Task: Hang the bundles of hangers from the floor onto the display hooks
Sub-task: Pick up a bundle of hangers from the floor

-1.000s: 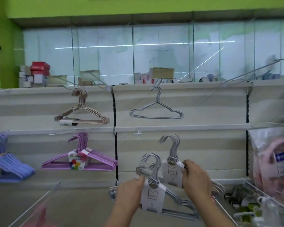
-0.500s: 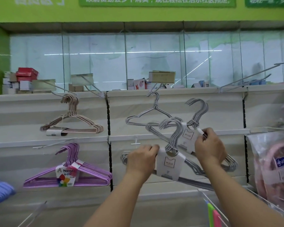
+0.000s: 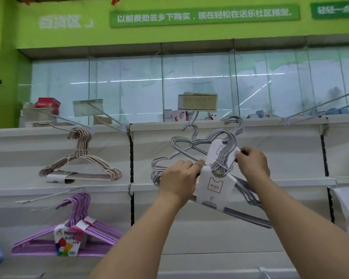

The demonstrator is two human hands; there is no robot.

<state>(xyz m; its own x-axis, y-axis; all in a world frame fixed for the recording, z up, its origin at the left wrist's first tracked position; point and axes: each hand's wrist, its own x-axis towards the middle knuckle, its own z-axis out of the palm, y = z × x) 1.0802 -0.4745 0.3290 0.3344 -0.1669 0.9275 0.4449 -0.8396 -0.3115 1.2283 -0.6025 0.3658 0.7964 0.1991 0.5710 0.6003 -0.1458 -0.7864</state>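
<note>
a shop, display hooks (image 3: 101, 115) with packaged hangers (image 3: 69, 238), green signage (image 3: 204, 16)

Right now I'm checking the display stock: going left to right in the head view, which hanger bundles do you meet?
Purple bundle → beige bundle → grey bundle in the left hand → grey bundle in the right hand.

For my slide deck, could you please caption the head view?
Left hand and right hand lift two grey hanger bundles toward a display hook already holding grey hangers.
</note>
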